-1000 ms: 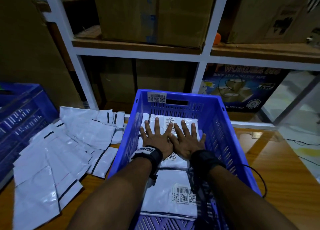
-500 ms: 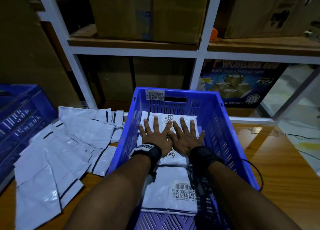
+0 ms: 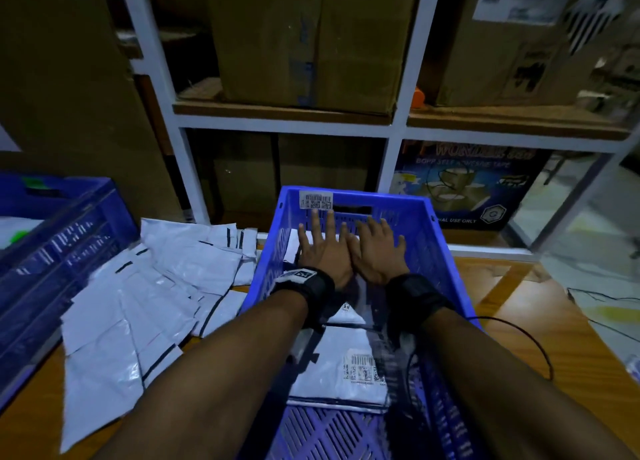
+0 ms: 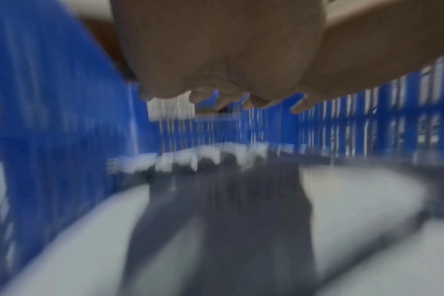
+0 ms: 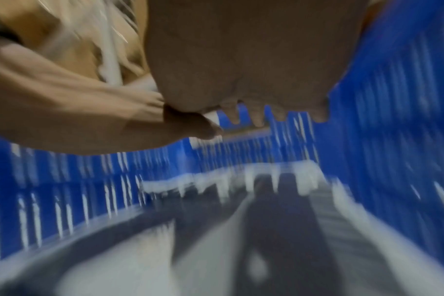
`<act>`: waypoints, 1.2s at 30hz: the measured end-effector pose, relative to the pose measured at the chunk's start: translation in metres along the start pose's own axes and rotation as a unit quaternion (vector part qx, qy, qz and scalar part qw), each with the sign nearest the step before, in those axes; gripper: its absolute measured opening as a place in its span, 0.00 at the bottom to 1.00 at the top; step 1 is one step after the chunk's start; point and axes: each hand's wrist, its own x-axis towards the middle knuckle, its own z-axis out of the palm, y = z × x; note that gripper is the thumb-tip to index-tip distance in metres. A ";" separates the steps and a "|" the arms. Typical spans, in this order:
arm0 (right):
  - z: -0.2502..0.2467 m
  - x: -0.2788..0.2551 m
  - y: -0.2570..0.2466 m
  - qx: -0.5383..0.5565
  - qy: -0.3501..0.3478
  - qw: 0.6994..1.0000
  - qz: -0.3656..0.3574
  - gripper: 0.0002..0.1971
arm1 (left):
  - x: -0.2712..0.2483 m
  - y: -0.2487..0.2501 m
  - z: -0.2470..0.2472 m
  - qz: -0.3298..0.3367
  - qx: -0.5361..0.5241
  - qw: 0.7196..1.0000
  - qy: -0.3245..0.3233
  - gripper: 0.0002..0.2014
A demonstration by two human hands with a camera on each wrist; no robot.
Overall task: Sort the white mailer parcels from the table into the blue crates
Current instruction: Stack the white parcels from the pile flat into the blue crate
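A blue crate (image 3: 446, 251) stands on the table in front of me. Both my hands hover side by side inside it, fingers straight and spread, holding nothing. My left hand (image 3: 320, 248) and right hand (image 3: 379, 248) reach toward the crate's far wall. White mailer parcels lie flat on the crate floor: a near one (image 3: 332, 366) with a barcode label, and a far one (image 3: 294, 244) mostly hidden under my hands. The blurred wrist views show the left hand (image 4: 223, 88) and the right hand (image 5: 254, 104) off the parcels, with shadows beneath.
A loose pile of white mailers (image 3: 138, 303) covers the table left of the crate. A second blue crate (image 3: 52, 251) sits at the far left. A white shelf unit (image 3: 284, 127) with cardboard boxes stands behind. A black cable (image 3: 540, 341) trails over the wooden table at right.
Both hands were pressing flat on the far parcel in the crate. Now they have lifted off it and moved toward the far wall.
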 end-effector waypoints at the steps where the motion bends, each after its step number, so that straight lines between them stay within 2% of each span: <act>1: -0.012 0.000 -0.005 0.000 0.026 1.000 -0.015 0.26 | -0.001 0.002 -0.012 -0.001 0.000 1.000 0.009 0.38; 4: -0.046 -0.005 -0.016 -0.036 0.091 0.994 -0.057 0.23 | -0.011 0.006 -0.053 0.004 0.007 0.998 0.055 0.35; 6: -0.065 -0.011 -0.023 -0.066 0.115 0.987 -0.088 0.24 | -0.020 0.001 -0.082 0.014 0.020 0.996 0.090 0.33; 8: -0.079 -0.018 -0.031 -0.093 0.130 0.979 -0.125 0.26 | -0.031 -0.009 -0.112 0.015 0.037 0.993 0.114 0.35; 12: -0.100 -0.029 -0.064 -0.115 0.149 0.968 -0.168 0.30 | -0.055 -0.042 -0.161 0.002 0.051 0.991 0.120 0.38; 16: -0.109 -0.039 -0.117 -0.114 0.140 0.963 -0.199 0.31 | -0.077 -0.089 -0.182 0.010 0.065 0.990 0.125 0.38; 21: -0.105 -0.032 -0.193 -0.150 0.103 0.960 -0.214 0.31 | -0.097 -0.173 -0.178 0.001 0.081 0.989 0.124 0.38; 24: -0.097 -0.020 -0.249 -0.171 0.045 0.965 -0.192 0.28 | -0.102 -0.229 -0.167 -0.011 0.062 0.993 0.098 0.36; 28: -0.059 -0.005 -0.314 -0.202 -0.028 0.965 -0.163 0.27 | -0.106 -0.295 -0.137 -0.013 0.058 0.995 0.080 0.35; 32: 0.000 -0.003 -0.341 -0.222 -0.053 0.962 -0.147 0.25 | -0.113 -0.339 -0.102 0.017 0.063 0.996 0.066 0.36; 36: 0.059 -0.010 -0.336 -0.220 -0.053 0.963 -0.148 0.21 | -0.116 -0.367 -0.073 0.051 0.088 0.994 0.045 0.37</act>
